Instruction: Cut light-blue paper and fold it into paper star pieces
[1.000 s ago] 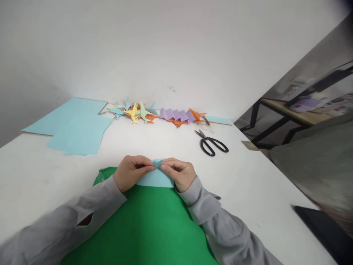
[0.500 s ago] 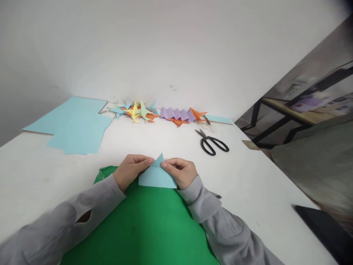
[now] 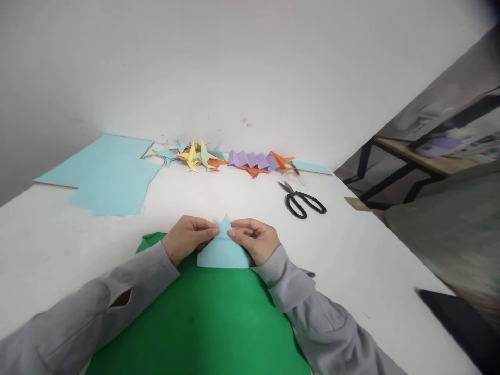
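Observation:
A light blue sheet of folded paper [image 3: 224, 253] is held up over the green cloth [image 3: 195, 323], its pointed tip upward and a crease running across below the tip. My left hand [image 3: 190, 237] pinches its left edge near the crease between thumb and fingers. On the other edge, my right hand [image 3: 255, 239] grips the paper the same way, thumb in front. The fingers behind the sheet are partly hidden.
Black-handled scissors [image 3: 300, 199] lie open-bladed at the right. Along the wall are folded paper figures [image 3: 199, 156] and a pleated purple paper [image 3: 252, 160]. Blue sheets [image 3: 113, 177] lie at the left. A dark flat object [image 3: 461, 323] sits at the right edge.
The paper's tip has shifted slightly left and now stands more upright and centred between my hands. Both hands keep their pinch. The view has shifted slightly.

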{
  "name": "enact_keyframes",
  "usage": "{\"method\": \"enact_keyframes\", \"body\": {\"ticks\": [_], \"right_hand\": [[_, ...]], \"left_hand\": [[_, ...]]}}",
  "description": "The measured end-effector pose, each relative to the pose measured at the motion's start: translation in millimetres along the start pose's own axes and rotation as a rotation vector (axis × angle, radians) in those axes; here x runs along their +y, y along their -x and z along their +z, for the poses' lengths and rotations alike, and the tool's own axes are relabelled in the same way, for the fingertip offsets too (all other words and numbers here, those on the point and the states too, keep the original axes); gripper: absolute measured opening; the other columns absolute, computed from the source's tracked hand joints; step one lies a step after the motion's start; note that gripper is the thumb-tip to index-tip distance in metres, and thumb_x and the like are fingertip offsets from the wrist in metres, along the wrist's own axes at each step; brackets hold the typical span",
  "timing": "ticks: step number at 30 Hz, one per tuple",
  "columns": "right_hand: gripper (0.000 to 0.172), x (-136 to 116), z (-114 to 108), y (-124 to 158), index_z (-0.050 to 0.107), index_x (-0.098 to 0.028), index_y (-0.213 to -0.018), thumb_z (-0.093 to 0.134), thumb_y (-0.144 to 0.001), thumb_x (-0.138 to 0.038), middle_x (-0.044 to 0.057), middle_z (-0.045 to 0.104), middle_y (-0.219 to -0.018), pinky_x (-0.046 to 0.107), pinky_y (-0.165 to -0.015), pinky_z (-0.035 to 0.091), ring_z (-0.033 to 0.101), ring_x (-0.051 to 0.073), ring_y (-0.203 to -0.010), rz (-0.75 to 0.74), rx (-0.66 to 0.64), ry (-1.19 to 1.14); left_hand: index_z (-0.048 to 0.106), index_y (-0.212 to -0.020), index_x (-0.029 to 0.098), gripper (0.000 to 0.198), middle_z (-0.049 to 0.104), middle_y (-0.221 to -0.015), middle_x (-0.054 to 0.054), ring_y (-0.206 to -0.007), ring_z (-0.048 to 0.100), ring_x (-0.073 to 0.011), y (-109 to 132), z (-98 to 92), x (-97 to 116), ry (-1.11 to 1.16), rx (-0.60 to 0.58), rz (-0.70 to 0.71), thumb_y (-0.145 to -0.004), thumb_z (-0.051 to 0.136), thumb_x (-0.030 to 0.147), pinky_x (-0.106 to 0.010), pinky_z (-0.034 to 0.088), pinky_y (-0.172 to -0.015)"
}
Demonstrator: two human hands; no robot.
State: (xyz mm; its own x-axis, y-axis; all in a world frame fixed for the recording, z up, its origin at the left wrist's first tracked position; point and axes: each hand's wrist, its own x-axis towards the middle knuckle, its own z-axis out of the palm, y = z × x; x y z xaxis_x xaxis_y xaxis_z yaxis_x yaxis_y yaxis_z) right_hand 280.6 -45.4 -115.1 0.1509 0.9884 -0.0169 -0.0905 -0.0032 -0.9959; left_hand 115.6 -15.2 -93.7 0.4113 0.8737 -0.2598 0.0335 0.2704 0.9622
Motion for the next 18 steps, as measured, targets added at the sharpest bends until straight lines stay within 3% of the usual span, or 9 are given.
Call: {"method": "enact_keyframes", "body": {"ticks": [9, 18], "right_hand": [[0.032, 1.5, -1.8, -1.4, 0.068, -0.015, -0.071, 0.079, -0.049, -0.034, -0.002, 0.059, -0.047, 0.02, -0.038, 0.034, 0.044, 0.006, -0.039, 0.032, -0.005, 0.034], [0.024, -4.5, -2.0, -0.5, 0.068, -0.016, -0.064, 0.078, -0.052, -0.034, -0.005, 0.052, -0.039, 0.02, -0.038, 0.028, 0.04, 0.006, -0.037, 0.067, -0.047, -0.023]], "left_hand": [[0.068, -0.066, 0.013, 0.026, 0.051, -0.045, 0.005, -0.044, 0.039, -0.0058, 2.2, 1.5, 3.7, -0.093, 0.015, -0.029, -0.051, 0.077, 0.032, -0.02, 0.03, -0.043], [0.066, -0.063, 0.014, 0.019, 0.05, -0.041, 0.006, -0.039, 0.035, -0.005, 4.8, 3.7, 5.5, -0.162, 0.055, -0.012, -0.053, 0.075, 0.027, -0.02, 0.027, -0.04]]}}
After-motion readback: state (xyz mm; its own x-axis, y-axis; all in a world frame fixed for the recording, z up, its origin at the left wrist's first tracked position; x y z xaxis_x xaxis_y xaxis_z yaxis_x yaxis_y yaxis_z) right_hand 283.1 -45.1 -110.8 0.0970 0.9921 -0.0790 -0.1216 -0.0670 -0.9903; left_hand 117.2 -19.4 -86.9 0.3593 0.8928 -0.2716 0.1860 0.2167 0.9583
